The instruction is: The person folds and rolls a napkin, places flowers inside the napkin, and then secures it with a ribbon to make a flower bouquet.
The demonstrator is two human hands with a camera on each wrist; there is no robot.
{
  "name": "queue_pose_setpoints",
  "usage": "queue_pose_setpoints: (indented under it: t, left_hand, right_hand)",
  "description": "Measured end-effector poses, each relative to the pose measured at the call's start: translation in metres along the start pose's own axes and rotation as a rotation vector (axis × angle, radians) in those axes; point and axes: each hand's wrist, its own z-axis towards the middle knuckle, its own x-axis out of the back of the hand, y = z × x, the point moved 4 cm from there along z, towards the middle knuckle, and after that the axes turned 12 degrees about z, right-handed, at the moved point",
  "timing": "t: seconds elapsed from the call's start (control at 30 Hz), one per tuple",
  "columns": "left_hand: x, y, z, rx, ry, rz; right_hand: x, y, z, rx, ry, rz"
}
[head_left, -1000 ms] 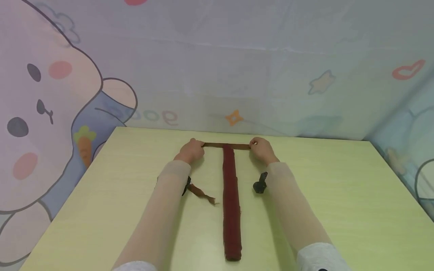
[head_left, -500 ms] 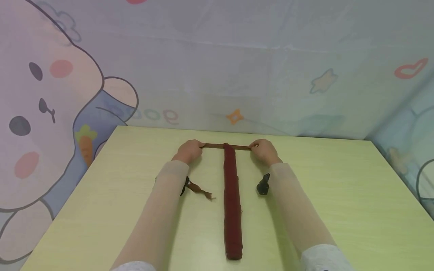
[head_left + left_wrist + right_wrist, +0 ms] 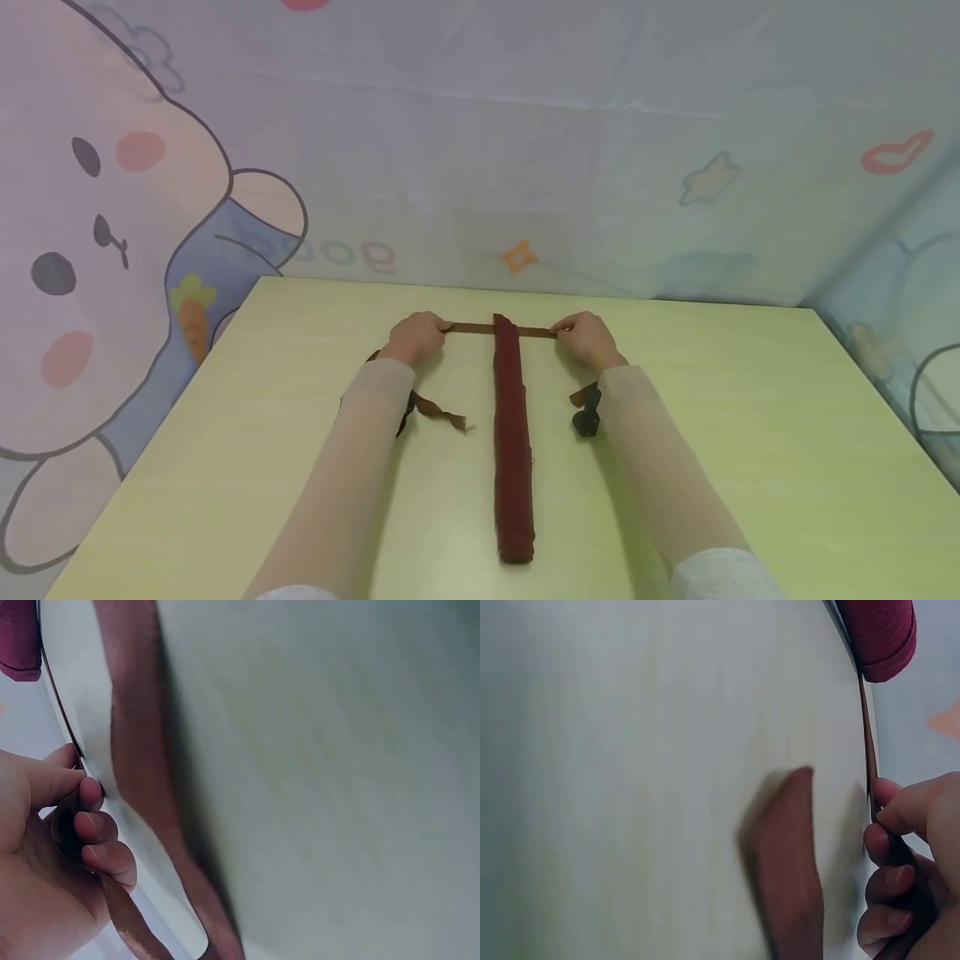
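A long dark red fabric roll (image 3: 513, 442) lies lengthwise on the table, pointing away from me. Close to its far end a brown ribbon (image 3: 471, 328) runs crosswise, stretched straight and passing beneath the roll. My left hand (image 3: 417, 338) pinches the ribbon on the left side between thumb and forefinger, the other fingers curled about its slack. On the right side my right hand (image 3: 587, 338) pinches it likewise. A loose ribbon tail (image 3: 139, 712) crosses the left wrist view. Another ribbon end (image 3: 789, 874) shows over the tabletop in the right wrist view.
The pale yellow table (image 3: 750, 433) meets a printed cloth backdrop (image 3: 480, 167) along its far edge. A small black device (image 3: 587, 417) sits beneath the right wrist. A dark piece also shows beside the left wrist.
Both hands have come slightly nearer with the ribbon. It lay at the very tip of the roll; now the roll's far end sticks out past it. Both pinches are kept.
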Motion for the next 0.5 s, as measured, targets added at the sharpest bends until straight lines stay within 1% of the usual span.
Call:
queue_pose_setpoints:
  t: [0.2,0.5]
  left_hand:
    - [-0.004,0.0,-0.005,-0.001,0.003,0.025]
    - [-0.003,0.005,-0.022,0.001,-0.012,0.035]
  right_hand:
    - [-0.003,0.002,-0.007,-0.001,-0.013,0.008]
    - [-0.002,0.003,-0.023,0.006,-0.026,0.08]
